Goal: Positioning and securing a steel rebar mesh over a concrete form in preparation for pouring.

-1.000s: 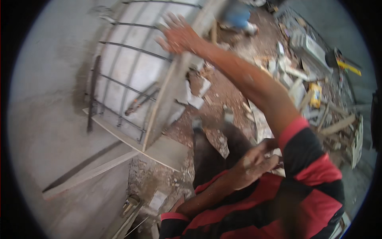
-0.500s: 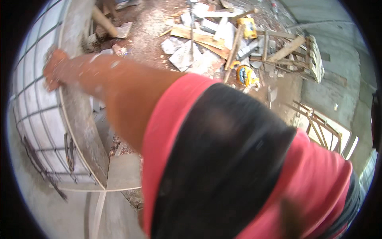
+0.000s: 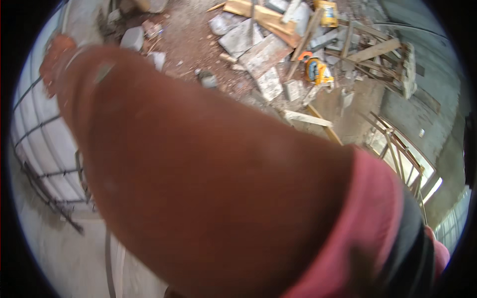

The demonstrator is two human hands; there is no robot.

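Note:
My right hand (image 3: 55, 63) rests at the top left against the mesh-covered pale panel (image 3: 39, 136) and the edge of the board beside it (image 3: 82, 20); its fingers are too blurred and small to tell their grip. My right forearm and pink-and-black sleeve fill much of the centre and lower right, hiding much of the board. Dark metal bars (image 3: 49, 198) lean along the panel's lower left. A long dark tool (image 3: 79, 169) shows only partly behind my arm. My left hand is out of sight.
Rubble, broken slabs (image 3: 238, 39) and planks (image 3: 372, 49) lie across the floor beyond my arm, with two yellow bags or containers (image 3: 329, 15), (image 3: 317, 72). At the right, a wooden frame (image 3: 397, 149) stands by the grey wall (image 3: 427, 124). A grey surface (image 3: 64, 253) is at lower left.
My view has swung round and closer to my right arm, which now covers most of the picture. My left hand, seen low in the earliest frame, has left view.

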